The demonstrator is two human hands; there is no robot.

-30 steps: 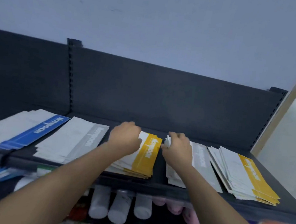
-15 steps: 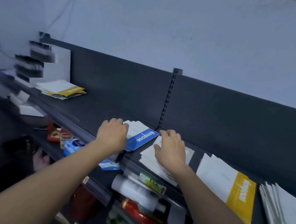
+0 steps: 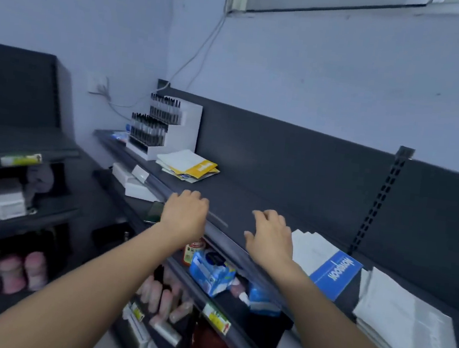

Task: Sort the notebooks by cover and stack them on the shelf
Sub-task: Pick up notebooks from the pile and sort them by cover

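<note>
The left hand (image 3: 184,214), loosely curled, and the right hand (image 3: 269,240), fingers spread, hover empty over the shelf (image 3: 248,198) between the tidy blue-cover notebooks (image 3: 326,266) and the untidy yellow-cover pile (image 3: 189,166), probably aiming for the latter.
</note>
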